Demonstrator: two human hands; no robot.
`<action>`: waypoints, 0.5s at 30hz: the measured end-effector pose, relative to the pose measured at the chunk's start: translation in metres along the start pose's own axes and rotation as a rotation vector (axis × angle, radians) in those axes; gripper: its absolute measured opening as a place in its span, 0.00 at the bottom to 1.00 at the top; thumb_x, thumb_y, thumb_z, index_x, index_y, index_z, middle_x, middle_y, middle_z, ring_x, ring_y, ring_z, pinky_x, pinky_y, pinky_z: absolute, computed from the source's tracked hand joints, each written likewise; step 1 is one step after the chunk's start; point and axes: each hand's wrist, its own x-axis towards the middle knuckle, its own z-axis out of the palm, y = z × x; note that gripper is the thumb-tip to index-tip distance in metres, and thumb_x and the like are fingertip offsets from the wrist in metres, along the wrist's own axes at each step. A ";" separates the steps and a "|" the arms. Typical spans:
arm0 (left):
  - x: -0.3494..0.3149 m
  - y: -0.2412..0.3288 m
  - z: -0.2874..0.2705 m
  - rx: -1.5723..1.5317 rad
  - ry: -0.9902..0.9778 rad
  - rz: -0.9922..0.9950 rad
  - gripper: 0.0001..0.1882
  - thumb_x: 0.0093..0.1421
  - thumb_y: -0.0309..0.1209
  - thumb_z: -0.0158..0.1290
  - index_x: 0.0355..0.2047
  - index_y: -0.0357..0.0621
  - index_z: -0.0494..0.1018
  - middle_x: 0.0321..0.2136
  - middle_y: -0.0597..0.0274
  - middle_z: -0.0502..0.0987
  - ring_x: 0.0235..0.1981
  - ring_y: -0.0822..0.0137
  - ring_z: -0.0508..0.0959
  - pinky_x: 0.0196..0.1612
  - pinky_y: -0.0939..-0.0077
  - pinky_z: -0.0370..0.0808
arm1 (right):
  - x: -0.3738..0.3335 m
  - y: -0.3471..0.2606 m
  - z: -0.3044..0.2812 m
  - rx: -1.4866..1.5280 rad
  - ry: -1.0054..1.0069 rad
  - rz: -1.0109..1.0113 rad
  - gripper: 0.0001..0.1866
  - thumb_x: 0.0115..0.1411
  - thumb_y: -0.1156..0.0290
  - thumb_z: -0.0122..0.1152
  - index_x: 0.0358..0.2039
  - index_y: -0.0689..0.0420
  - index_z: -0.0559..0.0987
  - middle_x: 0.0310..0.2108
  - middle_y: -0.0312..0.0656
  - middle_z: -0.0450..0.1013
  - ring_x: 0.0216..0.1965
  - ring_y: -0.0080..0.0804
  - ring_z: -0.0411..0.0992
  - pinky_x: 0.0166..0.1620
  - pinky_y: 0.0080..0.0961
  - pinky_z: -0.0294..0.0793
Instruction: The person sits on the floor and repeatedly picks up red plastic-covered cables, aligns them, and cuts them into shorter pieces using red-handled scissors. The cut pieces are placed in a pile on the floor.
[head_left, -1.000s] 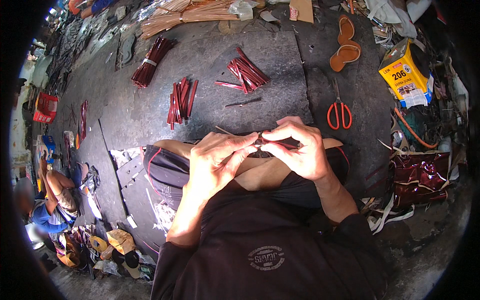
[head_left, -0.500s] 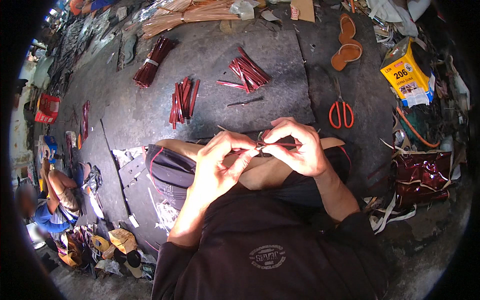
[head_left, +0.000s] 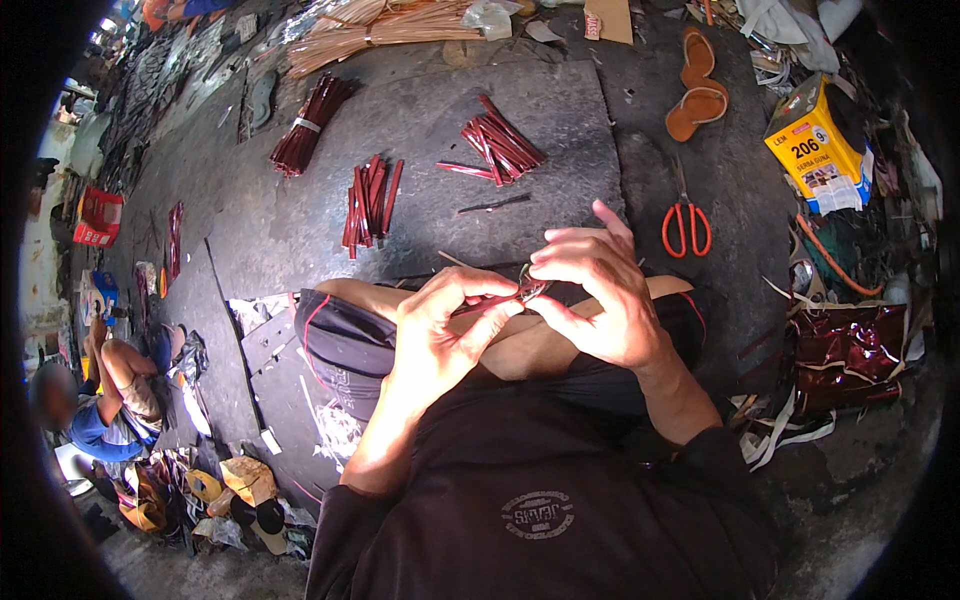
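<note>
Over my lap, my left hand (head_left: 432, 328) is closed, pinching a glossy dark red strip (head_left: 488, 302) between thumb and fingers. My right hand (head_left: 610, 300) meets it from the other side. Its thumb and forefinger close around the strip's end, where a small shiny loop or fold shows; the detail is too small to make out. The other right fingers are raised and spread. Beyond my hands lie a loose pile of red strips (head_left: 372, 202), another pile (head_left: 502, 145), and a thin black strip (head_left: 494, 204). Orange-handled scissors (head_left: 687, 228) rest to the right.
A tied bundle of dark red strips (head_left: 303, 130) lies farther left on the dark board (head_left: 420, 110). Tan strips (head_left: 380, 38) lie at the far edge. Brown sandals (head_left: 697, 105), a yellow box (head_left: 818, 145) and red glossy sheeting (head_left: 848, 345) are rightward. Another person (head_left: 110, 400) sits at left.
My right hand has turned, its outer fingers lifting and spreading away from me. The strip no longer reaches across the right palm. My left hand keeps its pinch in nearly the same place.
</note>
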 end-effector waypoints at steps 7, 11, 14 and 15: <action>0.003 0.000 -0.004 0.022 -0.009 0.026 0.11 0.53 0.24 0.66 0.36 0.41 0.79 0.34 0.61 0.83 0.34 0.71 0.80 0.40 0.76 0.78 | 0.002 0.000 -0.003 0.015 -0.020 0.006 0.18 0.50 0.68 0.74 0.41 0.49 0.77 0.38 0.33 0.77 0.47 0.30 0.75 0.69 0.46 0.49; 0.001 0.002 -0.004 -0.021 -0.027 -0.006 0.11 0.53 0.23 0.65 0.37 0.41 0.79 0.35 0.60 0.82 0.36 0.70 0.81 0.41 0.75 0.78 | 0.000 0.002 -0.003 0.098 -0.044 0.017 0.17 0.49 0.70 0.73 0.40 0.50 0.77 0.37 0.34 0.77 0.43 0.30 0.77 0.66 0.45 0.56; 0.001 -0.001 -0.006 -0.019 -0.059 0.039 0.11 0.53 0.22 0.65 0.38 0.40 0.79 0.36 0.59 0.82 0.38 0.68 0.82 0.43 0.74 0.78 | -0.001 0.001 -0.003 0.193 -0.044 0.055 0.17 0.49 0.72 0.73 0.40 0.51 0.77 0.37 0.35 0.77 0.41 0.32 0.77 0.62 0.45 0.63; 0.001 -0.002 -0.007 -0.008 -0.069 0.061 0.12 0.53 0.21 0.65 0.38 0.40 0.79 0.37 0.58 0.82 0.38 0.67 0.82 0.43 0.74 0.78 | -0.001 0.000 -0.003 0.230 -0.042 0.074 0.17 0.49 0.73 0.73 0.40 0.52 0.77 0.37 0.35 0.77 0.41 0.32 0.77 0.61 0.45 0.65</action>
